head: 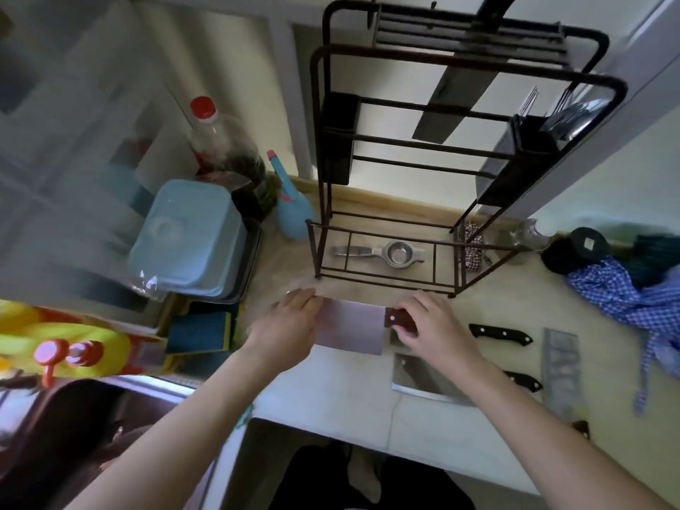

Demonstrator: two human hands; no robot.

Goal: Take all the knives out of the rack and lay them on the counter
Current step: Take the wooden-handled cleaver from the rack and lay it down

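A: From the head view, where is the cleaver (349, 327)?

B: Just in front of the rack (423, 149), low over the table (331, 392). The right hand (428, 325) has its grip closed round the brown handle; the left hand (290, 322) has its fingers on the blade's far end, steadying it.

A: How should it be set down?

B: Flat, edge away from the fingers, left of the other knives (500, 334) already lying there. Free the blade end first, then the handle. One knife (456, 90) seems to hang in the rack yet.
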